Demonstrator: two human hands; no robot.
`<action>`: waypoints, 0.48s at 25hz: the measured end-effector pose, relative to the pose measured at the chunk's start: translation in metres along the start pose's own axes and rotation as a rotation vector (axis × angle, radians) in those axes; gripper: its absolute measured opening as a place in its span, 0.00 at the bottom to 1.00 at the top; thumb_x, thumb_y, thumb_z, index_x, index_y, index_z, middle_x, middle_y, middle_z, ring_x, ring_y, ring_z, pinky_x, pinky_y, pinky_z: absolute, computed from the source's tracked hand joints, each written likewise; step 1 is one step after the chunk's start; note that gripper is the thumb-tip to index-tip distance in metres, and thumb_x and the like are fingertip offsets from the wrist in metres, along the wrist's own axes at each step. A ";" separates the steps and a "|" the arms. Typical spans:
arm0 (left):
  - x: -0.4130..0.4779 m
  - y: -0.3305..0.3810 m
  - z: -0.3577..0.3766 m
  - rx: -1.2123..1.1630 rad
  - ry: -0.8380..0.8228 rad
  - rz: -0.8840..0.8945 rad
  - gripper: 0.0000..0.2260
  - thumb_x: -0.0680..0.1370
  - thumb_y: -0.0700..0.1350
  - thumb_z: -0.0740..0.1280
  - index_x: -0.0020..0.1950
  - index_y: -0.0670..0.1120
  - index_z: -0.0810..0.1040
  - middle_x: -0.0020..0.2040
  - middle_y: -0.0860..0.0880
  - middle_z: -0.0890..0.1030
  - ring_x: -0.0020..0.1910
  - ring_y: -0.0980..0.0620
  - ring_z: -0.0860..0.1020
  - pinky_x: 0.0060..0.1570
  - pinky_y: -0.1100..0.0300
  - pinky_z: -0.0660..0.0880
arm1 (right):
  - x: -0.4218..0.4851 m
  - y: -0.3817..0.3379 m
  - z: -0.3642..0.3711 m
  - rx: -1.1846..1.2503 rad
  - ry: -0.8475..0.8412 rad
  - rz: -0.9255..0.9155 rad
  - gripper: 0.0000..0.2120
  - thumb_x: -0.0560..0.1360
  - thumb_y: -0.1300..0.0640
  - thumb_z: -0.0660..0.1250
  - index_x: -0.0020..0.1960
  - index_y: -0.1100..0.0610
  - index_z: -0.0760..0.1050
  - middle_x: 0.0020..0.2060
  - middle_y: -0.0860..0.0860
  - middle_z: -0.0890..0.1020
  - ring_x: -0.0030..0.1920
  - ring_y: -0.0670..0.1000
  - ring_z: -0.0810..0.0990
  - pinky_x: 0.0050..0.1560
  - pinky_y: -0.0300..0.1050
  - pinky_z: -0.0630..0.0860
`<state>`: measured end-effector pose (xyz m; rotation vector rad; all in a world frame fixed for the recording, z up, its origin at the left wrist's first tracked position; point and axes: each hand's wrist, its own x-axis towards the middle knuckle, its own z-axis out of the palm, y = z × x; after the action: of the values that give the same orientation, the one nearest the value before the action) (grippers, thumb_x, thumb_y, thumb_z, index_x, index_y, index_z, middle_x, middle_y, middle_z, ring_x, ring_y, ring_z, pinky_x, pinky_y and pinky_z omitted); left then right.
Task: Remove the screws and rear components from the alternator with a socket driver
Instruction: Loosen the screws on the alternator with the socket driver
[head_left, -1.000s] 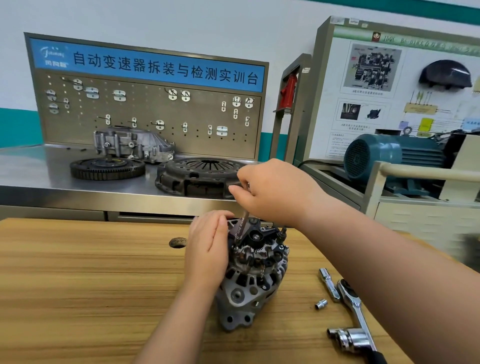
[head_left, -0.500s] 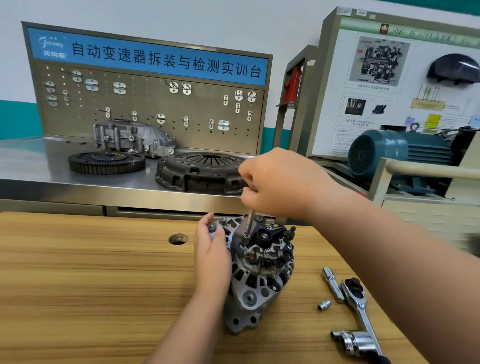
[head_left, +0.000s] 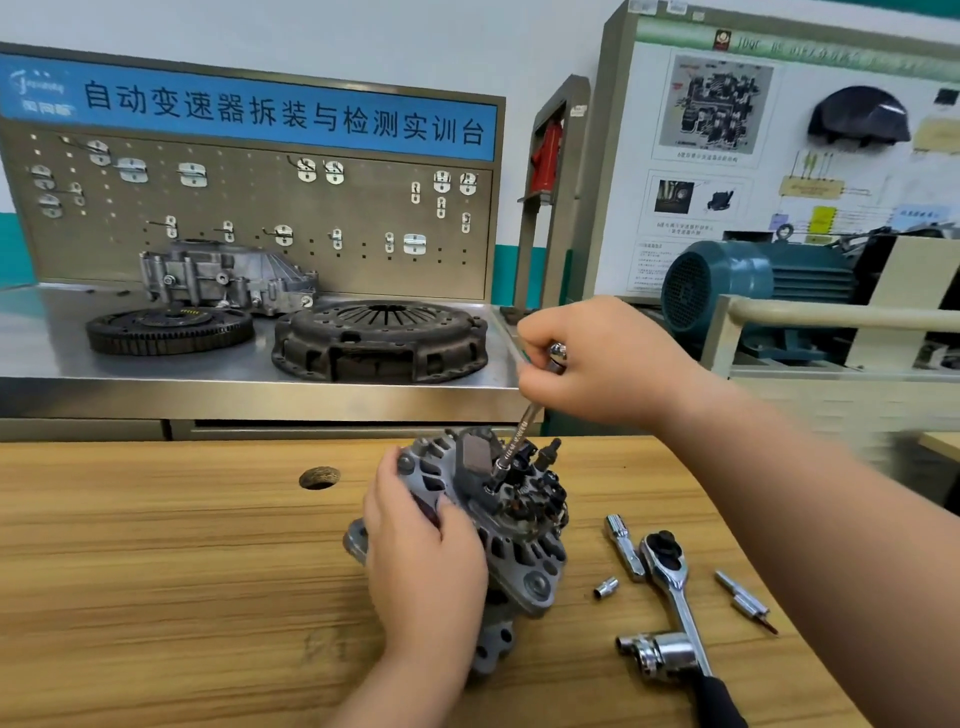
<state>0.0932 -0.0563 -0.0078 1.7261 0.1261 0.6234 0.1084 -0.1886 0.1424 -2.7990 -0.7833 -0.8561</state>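
The alternator (head_left: 498, 525) stood rear-up at the middle of the table (head_left: 156, 571). The left hand (head_left: 426, 566) clamped its housing from nine o'clock, likely to stop it twisting. The right hand (head_left: 597, 364) closed on the socket driver (head_left: 511, 447), leaning in from one o'clock onto a rear screw. A ratchet (head_left: 675, 587) lay within reach at three o'clock.

Wooden table (head_left: 156, 571) (one round hole), alternator (head_left: 519, 551), ratchet (head_left: 675, 587), small socket (head_left: 605, 588)
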 end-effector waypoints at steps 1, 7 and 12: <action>-0.008 0.001 -0.001 -0.009 0.016 0.004 0.27 0.75 0.41 0.63 0.71 0.58 0.59 0.66 0.54 0.69 0.52 0.57 0.68 0.53 0.54 0.69 | -0.001 0.002 -0.001 0.004 0.011 -0.006 0.15 0.70 0.55 0.63 0.29 0.50 0.60 0.24 0.48 0.67 0.29 0.51 0.67 0.32 0.45 0.65; 0.012 0.008 -0.019 -0.078 0.017 0.107 0.11 0.73 0.47 0.59 0.56 0.55 0.69 0.56 0.53 0.72 0.52 0.52 0.72 0.50 0.54 0.69 | -0.005 0.007 0.002 0.021 0.080 0.028 0.18 0.72 0.54 0.66 0.29 0.49 0.61 0.25 0.47 0.68 0.30 0.51 0.69 0.34 0.45 0.68; 0.033 0.017 -0.013 0.373 -0.110 0.740 0.15 0.75 0.55 0.56 0.51 0.52 0.80 0.46 0.57 0.80 0.50 0.54 0.77 0.48 0.56 0.70 | -0.007 0.007 0.004 0.032 0.132 0.025 0.19 0.73 0.56 0.67 0.29 0.50 0.60 0.25 0.47 0.67 0.31 0.50 0.69 0.34 0.45 0.67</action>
<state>0.1113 -0.0356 0.0208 2.1660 -0.5291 1.0862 0.1092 -0.1963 0.1355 -2.6862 -0.7338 -1.0022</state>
